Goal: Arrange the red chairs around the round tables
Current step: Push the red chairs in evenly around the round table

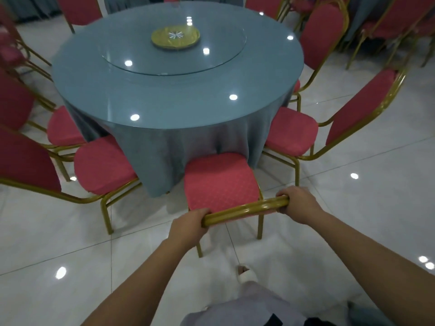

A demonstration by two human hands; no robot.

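Observation:
A red chair (220,182) with a gold metal frame stands directly in front of me, its seat front touching the blue cloth of the round table (179,95). My left hand (188,225) grips the left end of the chair's gold top rail. My right hand (297,204) grips the right end of the same rail. The backrest is seen from above, so its red panel is mostly hidden.
Red chairs ring the table: two at the left (103,165) (63,128), two at the right (292,130) (324,36), more behind. A glass turntable (174,60) with a gold centre sits on the table. Stacked chairs (390,22) stand far right. White tile floor (353,220) lies open around me.

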